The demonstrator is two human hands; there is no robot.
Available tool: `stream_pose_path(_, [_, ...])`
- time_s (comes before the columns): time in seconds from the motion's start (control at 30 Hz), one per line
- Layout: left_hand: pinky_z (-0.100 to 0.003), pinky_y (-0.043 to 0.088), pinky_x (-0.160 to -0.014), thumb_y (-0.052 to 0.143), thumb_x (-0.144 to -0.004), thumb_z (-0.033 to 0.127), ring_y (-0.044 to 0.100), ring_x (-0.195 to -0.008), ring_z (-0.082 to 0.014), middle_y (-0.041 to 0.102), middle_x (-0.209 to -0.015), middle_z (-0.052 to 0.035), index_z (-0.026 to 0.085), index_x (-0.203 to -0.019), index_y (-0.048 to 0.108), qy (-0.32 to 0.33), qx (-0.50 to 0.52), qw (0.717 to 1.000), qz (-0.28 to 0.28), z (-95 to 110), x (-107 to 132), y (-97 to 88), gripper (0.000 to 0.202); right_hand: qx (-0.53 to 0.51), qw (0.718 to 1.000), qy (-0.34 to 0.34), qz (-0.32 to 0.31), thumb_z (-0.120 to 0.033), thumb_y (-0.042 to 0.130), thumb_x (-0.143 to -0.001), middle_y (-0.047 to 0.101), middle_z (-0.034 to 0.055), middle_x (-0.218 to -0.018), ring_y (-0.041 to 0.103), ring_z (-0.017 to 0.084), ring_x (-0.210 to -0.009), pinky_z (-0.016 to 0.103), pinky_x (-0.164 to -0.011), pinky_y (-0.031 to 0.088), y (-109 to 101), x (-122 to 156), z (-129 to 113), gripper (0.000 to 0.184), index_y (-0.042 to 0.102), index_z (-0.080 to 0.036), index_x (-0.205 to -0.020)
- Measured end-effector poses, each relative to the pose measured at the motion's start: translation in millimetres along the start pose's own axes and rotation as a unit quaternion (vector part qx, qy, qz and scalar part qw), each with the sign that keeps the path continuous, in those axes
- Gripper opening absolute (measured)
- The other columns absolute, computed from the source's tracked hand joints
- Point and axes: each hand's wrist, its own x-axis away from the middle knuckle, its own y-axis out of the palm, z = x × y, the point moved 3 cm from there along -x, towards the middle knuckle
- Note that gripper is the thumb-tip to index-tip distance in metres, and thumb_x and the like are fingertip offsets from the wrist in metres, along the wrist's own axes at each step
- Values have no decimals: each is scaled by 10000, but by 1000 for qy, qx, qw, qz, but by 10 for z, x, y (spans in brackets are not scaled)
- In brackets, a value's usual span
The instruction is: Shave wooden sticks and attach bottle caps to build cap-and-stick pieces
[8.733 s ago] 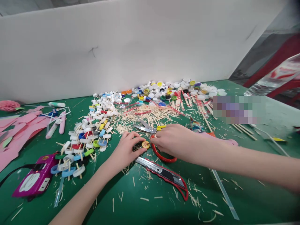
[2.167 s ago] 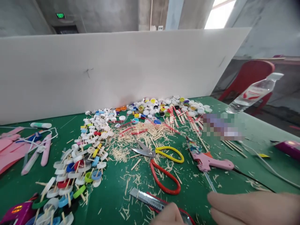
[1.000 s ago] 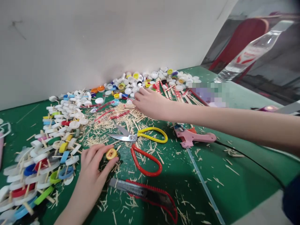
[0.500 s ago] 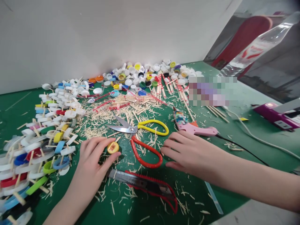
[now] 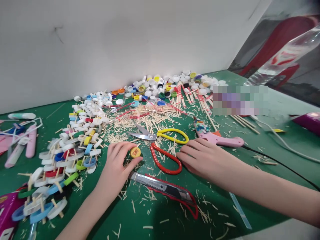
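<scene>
The left hand (image 5: 117, 163) pinches a yellow bottle cap (image 5: 135, 152) by its rim, left of the red-handled scissors (image 5: 165, 159). It looks light, stiff and slippery, best gripped at the ridged edge. The right hand (image 5: 202, 158) lies flat and empty just right of those scissors.

Bare green mat (image 5: 250, 166) lies open right of the right hand (image 5: 200, 158), crossed only by a black cable (image 5: 280, 160). Between the hands, red-handled scissors (image 5: 165, 160) and a utility knife (image 5: 162, 188) block the way. Leftward, skewered caps (image 5: 70, 156) crowd in; behind, wood slivers (image 5: 140, 120) and what may be a glue gun (image 5: 217, 138).
</scene>
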Motion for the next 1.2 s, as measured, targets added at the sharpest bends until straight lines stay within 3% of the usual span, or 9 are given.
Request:
stream_pose_path(0.43, [-412,437,-939,510,-920,432,448,-1091,-229,594,-1119,-30,281,-1098,541,15,2,1000,-17,-5,2,2,236,-6,999,45,-1,-231,412,-965,615,47,-850,496,199,-781,356,-744,347,29,-1,113,226,618,-189,-882])
stream_pose_path(0.73, [-413,431,-933,520,-918,422,462,-1067,-232,603,-1103,-37,274,-1113,555,23,-10,1000,-14,-4,4,5,248,1,999,48,-13,-112,497,-868,628,73,-936,503,220,-822,351,-749,372,-80,49,264,179,632,-187,-958])
stream_pose_path(0.93, [-405,432,-923,534,-915,407,465,-1066,-228,608,-1096,-33,266,-1109,554,35,-8,999,-16,-19,9,26,241,-19,998,41,-45,-67,526,-819,636,66,-972,508,225,-851,363,-764,390,-107,35,266,276,640,-210,-1026])
stream_pose_path(1.2, [-403,433,-926,513,-924,416,461,-1068,-222,591,-1117,-35,260,-1113,537,32,-5,999,-40,3,4,30,246,-83,995,-32,-38,-158,457,-936,618,34,-1045,505,206,-943,362,-800,395,-17,-108,154,216,624,-242,-1043])
